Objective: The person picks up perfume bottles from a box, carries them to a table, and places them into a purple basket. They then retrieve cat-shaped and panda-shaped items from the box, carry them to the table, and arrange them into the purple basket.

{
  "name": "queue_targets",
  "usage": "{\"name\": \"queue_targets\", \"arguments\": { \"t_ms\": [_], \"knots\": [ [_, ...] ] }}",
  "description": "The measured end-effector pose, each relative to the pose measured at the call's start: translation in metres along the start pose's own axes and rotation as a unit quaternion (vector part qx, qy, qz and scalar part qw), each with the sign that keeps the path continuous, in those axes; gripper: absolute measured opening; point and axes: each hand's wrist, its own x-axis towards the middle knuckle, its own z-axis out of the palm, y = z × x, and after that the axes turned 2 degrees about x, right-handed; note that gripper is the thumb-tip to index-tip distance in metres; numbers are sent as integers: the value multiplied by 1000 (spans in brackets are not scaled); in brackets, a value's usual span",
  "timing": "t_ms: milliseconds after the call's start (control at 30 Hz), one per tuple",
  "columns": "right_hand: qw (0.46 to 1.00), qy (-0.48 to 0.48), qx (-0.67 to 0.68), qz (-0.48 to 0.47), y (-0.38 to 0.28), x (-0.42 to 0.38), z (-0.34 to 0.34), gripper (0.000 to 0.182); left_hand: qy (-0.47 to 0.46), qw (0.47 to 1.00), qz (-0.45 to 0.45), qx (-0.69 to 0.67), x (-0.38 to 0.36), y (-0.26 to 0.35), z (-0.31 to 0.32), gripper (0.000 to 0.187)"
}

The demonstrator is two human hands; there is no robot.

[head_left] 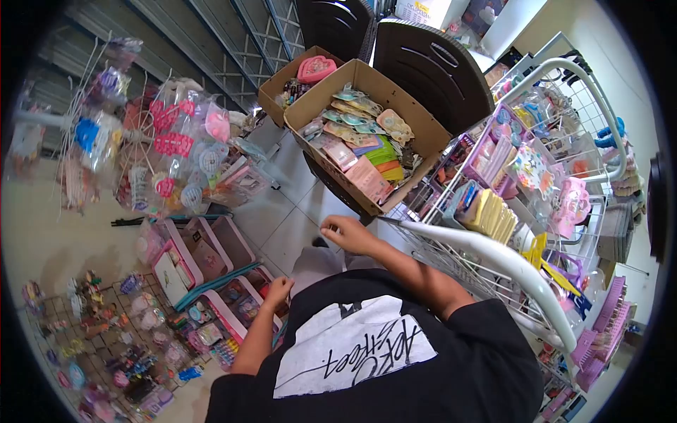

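My right hand (344,233) is held in front of my body, below the large open cardboard box (300,121). Its fingers are loosely curled, and nothing shows in them. Lower and to the left, my left hand (279,290) is closed in a loose fist beside a pink-framed shelf rack (233,243), with no object visible in it. Packs of pastel cards and pouches (367,178), some green and orange, fill the box. A smaller cardboard box (271,90) behind it holds a pink heart-shaped case (316,69).
Brown plastic chairs (434,74) stand behind and under the boxes. On the right is a white wire cart (493,247) loaded with packaged goods. Bagged accessories (173,141) hang at the left, above a wire grid display (106,331). Tiled floor (282,225) shows between.
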Motion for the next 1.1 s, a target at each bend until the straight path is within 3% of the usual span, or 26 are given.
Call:
{"name": "queue_targets", "arguments": {
  "t_ms": [100, 167, 233, 267, 333, 367, 400, 433, 500, 567, 600, 667, 700, 767, 833, 900, 1067, 1100],
  "knots": [
    [997, 70, 35, 13, -24, 34, -23, 21, -49, 975, 59, 210, 48, 85, -54, 35],
    [986, 157, 47, -17, -25, 55, -30, 17, -34, 940, 159, 298, 82, 144, -86, 30],
    [964, 232, 128, 10, -20, 80, -38, 18, 36, 925, 289, 243, 118, 202, -110, 24],
    [960, 247, 128, 11, -17, 95, -45, 18, 23, 926, 320, 199, 125, 247, -128, 21],
    [862, 391, 306, 100, -4, 126, -60, 24, 1, 921, 356, 159, 143, 317, -157, 17],
    [856, 402, 308, 101, 10, 142, -69, 24, 42, 893, 421, 152, 155, 339, -166, 16],
    [795, 469, 364, 129, 29, 160, -78, 31, 82, 860, 482, 143, 165, 351, -172, 16],
    [723, 530, 415, 154, 50, 176, -88, 38, 72, 857, 488, 148, 174, 357, -178, 16],
    [627, 620, 441, 166, 95, 199, -114, 55, 68, 800, 539, 256, 193, 369, -185, 23],
    [543, 800, 174, 186, 168, 222, -136, 63, 31, 780, 550, 298, 198, 367, -186, 28],
    [538, 803, 174, 186, 163, 214, -147, 63, 3, 762, 552, 338, 197, 363, -187, 35],
    [628, 674, -57, 385, 137, 190, -165, 79, -8, 766, 550, 332, 196, 359, -187, 37],
    [628, 675, -53, 385, 139, 182, -166, 79, -17, 772, 547, 324, 196, 359, -188, 39],
    [674, 586, -167, 418, 141, 165, -165, 78, -22, 773, 552, 312, 197, 363, -193, 37],
    [693, 562, -164, 420, 137, 158, -159, 74, -55, 781, 553, 286, 201, 365, -196, 35],
    [713, 560, -241, 347, 134, 155, -158, 69, -62, 781, 556, 279, 200, 367, -197, 35],
    [732, 453, -341, 378, 139, 164, -173, 68, -65, 784, 553, 273, 202, 370, -195, 30],
    [744, 445, -364, 341, 140, 161, -174, 64, -68, 785, 552, 272, 202, 370, -195, 30]
  ]
}}
